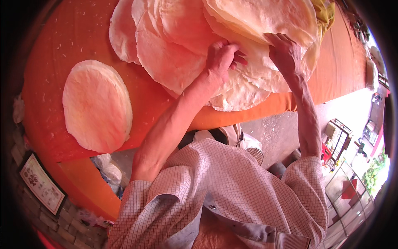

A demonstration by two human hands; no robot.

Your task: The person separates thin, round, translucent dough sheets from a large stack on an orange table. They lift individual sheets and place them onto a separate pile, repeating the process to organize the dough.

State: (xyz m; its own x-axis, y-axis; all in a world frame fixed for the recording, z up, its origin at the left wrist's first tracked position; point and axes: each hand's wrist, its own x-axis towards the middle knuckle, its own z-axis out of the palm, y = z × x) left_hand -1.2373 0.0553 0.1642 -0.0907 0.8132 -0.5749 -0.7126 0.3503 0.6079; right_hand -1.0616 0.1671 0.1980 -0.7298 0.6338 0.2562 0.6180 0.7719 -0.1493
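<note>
Large, thin round flatbread sheets (171, 59) lie overlapping in a loose pile on an orange cloth-covered table (149, 102). My right hand (284, 49) pinches the near edge of a flatbread sheet (264, 18) at the upper right of the pile. Over the middle of the pile is my left hand (224, 56), its fingers partly curled; whether it grips a sheet cannot be made out. A neat stack of round flatbreads (96, 105) sits apart, to the left near the table's front edge.
Yellow cloth (325, 15) lies beside the pile at the far right. A framed sheet bearing writing (43, 184) is at the lower left. White plastic bags (107, 169) show below the table edge. A metal rack (339, 137) stands on the floor to the right.
</note>
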